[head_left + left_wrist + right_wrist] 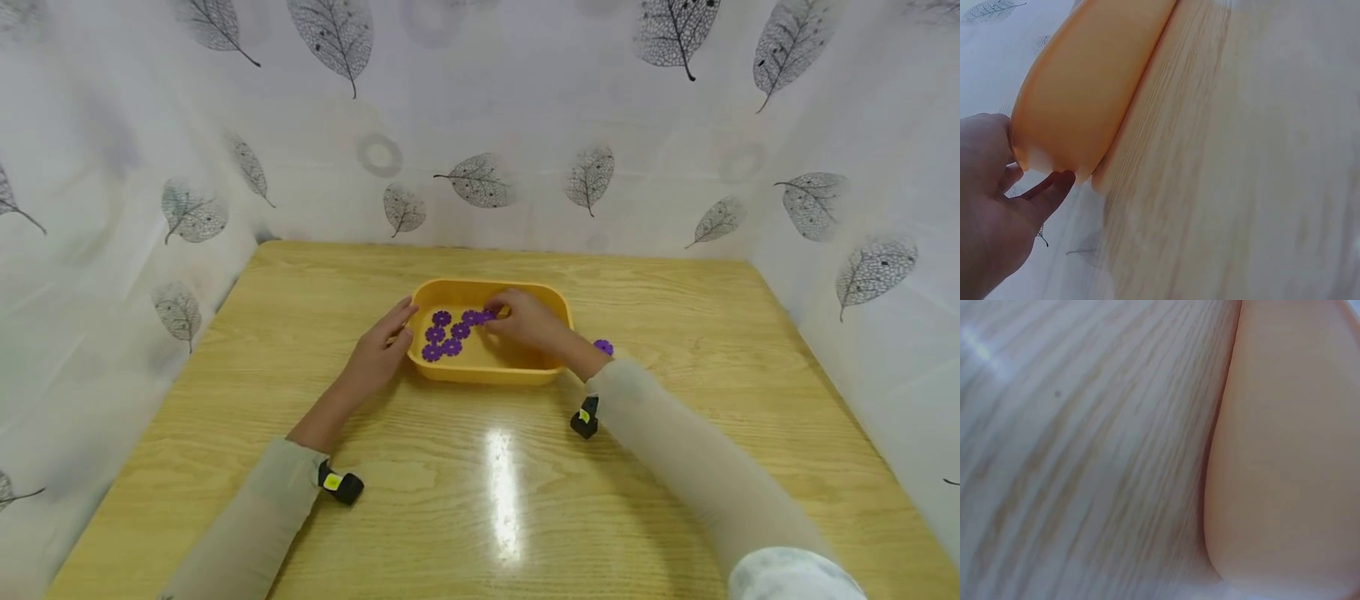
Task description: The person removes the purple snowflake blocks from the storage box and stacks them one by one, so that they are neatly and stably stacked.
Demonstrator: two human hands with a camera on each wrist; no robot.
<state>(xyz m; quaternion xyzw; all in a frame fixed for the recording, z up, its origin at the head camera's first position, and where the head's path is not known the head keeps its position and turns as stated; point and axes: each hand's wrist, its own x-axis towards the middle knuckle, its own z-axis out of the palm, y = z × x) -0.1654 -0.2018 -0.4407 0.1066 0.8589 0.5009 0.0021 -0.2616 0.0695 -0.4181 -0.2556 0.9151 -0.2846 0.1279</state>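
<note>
A yellow plastic tub [491, 377] stands on the table, with several purple notched interlocking discs [452, 347] inside, some joined in a zigzag chain. My left hand [377, 354] holds the tub's left end; in the left wrist view my thumb presses the outer wall and the other fingers reach the rim. Inside the tub, my right hand [528, 321] pinches a purple disc [487, 316] at the chain's upper right end. That hand partly hides the disc and does not show in the right wrist view, where the tub wall [1285, 450] fills the right side.
A single purple disc [603, 347] lies on the table right of the tub, beside my right wrist. The wooden table [420, 517] reflects a bright light streak. A white curtain [525, 108] with leaf prints surrounds its back and sides.
</note>
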